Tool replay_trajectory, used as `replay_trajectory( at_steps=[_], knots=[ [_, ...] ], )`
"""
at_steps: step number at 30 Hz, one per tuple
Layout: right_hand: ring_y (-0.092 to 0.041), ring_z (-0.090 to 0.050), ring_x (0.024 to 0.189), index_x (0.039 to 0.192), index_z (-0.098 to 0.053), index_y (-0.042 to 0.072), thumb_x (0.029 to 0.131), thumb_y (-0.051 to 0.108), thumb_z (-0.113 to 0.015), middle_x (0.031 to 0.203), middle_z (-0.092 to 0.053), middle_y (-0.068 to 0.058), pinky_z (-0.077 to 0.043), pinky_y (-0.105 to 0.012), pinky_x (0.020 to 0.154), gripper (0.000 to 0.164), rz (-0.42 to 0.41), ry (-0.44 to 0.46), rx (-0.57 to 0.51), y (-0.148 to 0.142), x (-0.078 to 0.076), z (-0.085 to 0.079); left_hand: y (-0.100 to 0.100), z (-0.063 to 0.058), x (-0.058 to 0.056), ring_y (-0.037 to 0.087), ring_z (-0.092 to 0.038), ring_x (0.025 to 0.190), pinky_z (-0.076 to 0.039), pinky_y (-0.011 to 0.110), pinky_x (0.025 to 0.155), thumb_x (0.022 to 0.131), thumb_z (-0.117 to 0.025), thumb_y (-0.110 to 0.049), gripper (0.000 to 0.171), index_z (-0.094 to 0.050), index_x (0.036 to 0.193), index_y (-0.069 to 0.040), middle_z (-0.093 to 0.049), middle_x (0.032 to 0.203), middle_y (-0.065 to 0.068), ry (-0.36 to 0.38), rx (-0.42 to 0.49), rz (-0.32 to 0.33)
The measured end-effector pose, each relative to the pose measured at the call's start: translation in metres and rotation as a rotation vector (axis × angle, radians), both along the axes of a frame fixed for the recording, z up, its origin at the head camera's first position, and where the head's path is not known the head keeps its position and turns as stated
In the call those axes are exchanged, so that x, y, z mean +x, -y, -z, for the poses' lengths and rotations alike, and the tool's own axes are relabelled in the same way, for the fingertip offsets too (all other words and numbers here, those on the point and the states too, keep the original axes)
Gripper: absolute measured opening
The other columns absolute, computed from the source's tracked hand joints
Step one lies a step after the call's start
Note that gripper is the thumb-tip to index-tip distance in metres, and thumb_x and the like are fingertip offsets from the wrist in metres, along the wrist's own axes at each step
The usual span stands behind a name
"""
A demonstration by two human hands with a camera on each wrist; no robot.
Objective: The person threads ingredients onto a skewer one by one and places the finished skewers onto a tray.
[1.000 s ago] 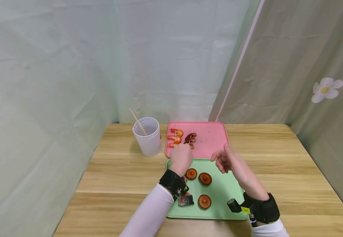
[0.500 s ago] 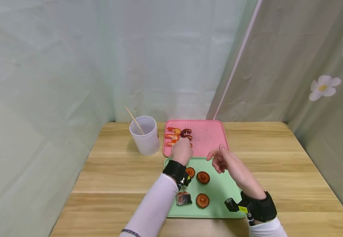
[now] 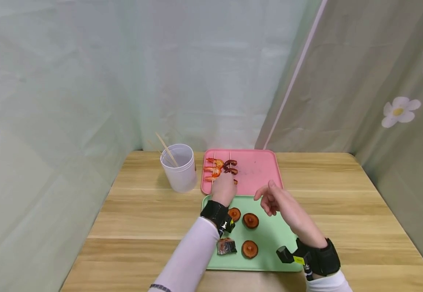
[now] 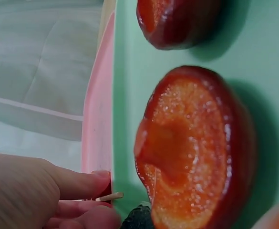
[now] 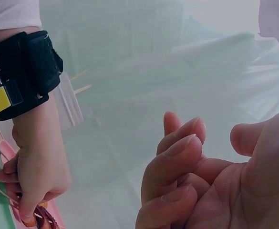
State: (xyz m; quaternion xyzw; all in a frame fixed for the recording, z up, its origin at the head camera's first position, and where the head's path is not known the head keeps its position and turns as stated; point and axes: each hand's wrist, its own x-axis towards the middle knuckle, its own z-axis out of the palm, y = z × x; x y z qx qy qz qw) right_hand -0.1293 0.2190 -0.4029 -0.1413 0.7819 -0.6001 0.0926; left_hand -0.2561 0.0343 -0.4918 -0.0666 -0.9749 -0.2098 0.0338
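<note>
Dark-brown skewer of glossy curled pieces on thin pale stick (image 3: 231, 171): lies on pink rectangular tray (image 3: 259, 170). Slanted one second ago, now straight, just beside orange-red shrimp skewer (image 3: 216, 171); looks nearly settled. Left hand (image 3: 224, 190): thumb and curled fingers pinch its near end; firmness unclear. Right hand (image 3: 276, 200): loosely curled, holds nothing, above green rectangular tray (image 3: 277, 233).

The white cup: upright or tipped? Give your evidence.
Upright: in the head view, the white cup stands mouth up, with thin sticks leaning in it.
</note>
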Motion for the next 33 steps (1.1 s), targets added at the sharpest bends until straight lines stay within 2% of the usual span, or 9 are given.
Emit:
replay_trajectory(
  at_steps=[5,10,14,17,21,24,27,29,33],
  knots=[
    [-0.018,-0.05,0.063,0.112,-0.066,0.003,0.119,0.048,-0.019,0.072,-0.051,-0.006,-0.04,-0.029,0.06,0.065,0.013,-0.004,0.002,-0.001,-0.002,0.001,-0.001,-0.004,-0.001,0.029,-0.075,0.075,-0.06,0.044,0.059,0.097,-0.081,-0.019,0.017,-0.08,0.093,-0.003,-0.075,0.086,0.013,-0.055,0.0,0.028],
    [-0.017,-0.05,0.062,0.111,-0.067,0.004,0.118,0.049,-0.021,0.071,-0.052,-0.006,-0.04,-0.028,0.059,0.065,0.021,0.021,0.004,-0.003,-0.006,0.005,0.0,-0.009,0.001,0.026,-0.071,0.068,-0.054,0.041,0.052,0.098,-0.079,-0.02,0.021,-0.078,0.084,-0.005,-0.071,0.078,0.009,-0.044,0.045,0.036],
    [-0.016,-0.049,0.062,0.112,-0.066,0.003,0.118,0.05,-0.023,0.072,-0.052,-0.006,-0.039,-0.027,0.06,0.064,0.021,0.057,0.012,-0.003,-0.012,0.012,0.005,-0.019,0.008,0.02,-0.06,0.056,-0.042,0.036,0.045,0.103,-0.071,-0.021,0.041,-0.061,0.064,-0.013,-0.053,0.061,0.0,-0.025,0.117,0.068],
    [-0.015,-0.049,0.064,0.113,-0.066,0.003,0.118,0.05,-0.026,0.073,-0.053,-0.006,-0.039,-0.027,0.061,0.062,0.029,0.079,0.041,-0.003,-0.016,0.015,0.014,-0.028,0.014,0.016,-0.052,0.052,-0.037,0.032,0.046,0.106,-0.067,-0.023,0.045,-0.054,0.063,-0.016,-0.045,0.058,-0.003,-0.032,0.201,0.103],
    [-0.018,-0.048,0.065,0.114,-0.066,-0.001,0.119,0.045,-0.032,0.074,-0.054,-0.006,-0.04,-0.028,0.063,0.057,0.003,0.08,0.098,-0.004,-0.028,0.013,0.04,-0.041,0.023,0.013,-0.049,0.048,-0.036,0.03,0.048,0.107,-0.067,-0.026,0.034,-0.066,0.076,-0.013,-0.049,0.058,-0.004,-0.056,0.321,0.119],
    [-0.02,-0.048,0.066,0.114,-0.066,-0.002,0.119,0.04,-0.034,0.074,-0.054,-0.005,-0.04,-0.029,0.063,0.053,-0.023,0.075,0.132,-0.004,-0.043,0.011,0.064,-0.052,0.032,0.014,-0.052,0.04,-0.04,0.03,0.043,0.108,-0.065,-0.028,0.027,-0.075,0.092,-0.009,-0.051,0.055,-0.003,-0.02,0.437,0.102],
    [-0.02,-0.046,0.067,0.114,-0.067,0.001,0.118,0.041,-0.036,0.074,-0.055,-0.005,-0.039,-0.03,0.065,0.05,-0.055,0.082,0.167,-0.001,-0.061,0.007,0.088,-0.061,0.039,0.02,-0.057,0.037,-0.043,0.032,0.039,0.109,-0.063,-0.029,0.028,-0.075,0.104,-0.005,-0.054,0.055,0.001,0.025,0.579,0.067],
    [-0.021,-0.045,0.068,0.114,-0.069,0.004,0.118,0.042,-0.037,0.075,-0.055,-0.006,-0.039,-0.032,0.067,0.049,-0.08,0.077,0.194,0.005,-0.074,0.001,0.105,-0.064,0.042,0.024,-0.058,0.039,-0.045,0.034,0.04,0.11,-0.063,-0.03,0.03,-0.073,0.103,-0.003,-0.055,0.057,0.003,0.031,0.662,0.036],
    [-0.026,-0.047,0.071,0.113,-0.071,0.007,0.118,0.04,-0.039,0.078,-0.056,-0.007,-0.04,-0.034,0.07,0.046,-0.139,0.039,0.244,0.023,-0.102,-0.012,0.137,-0.061,0.046,0.026,-0.056,0.039,-0.046,0.035,0.04,0.11,-0.062,-0.03,0.034,-0.071,0.093,-0.003,-0.055,0.06,0.006,-0.051,0.707,-0.071]
  ],
)
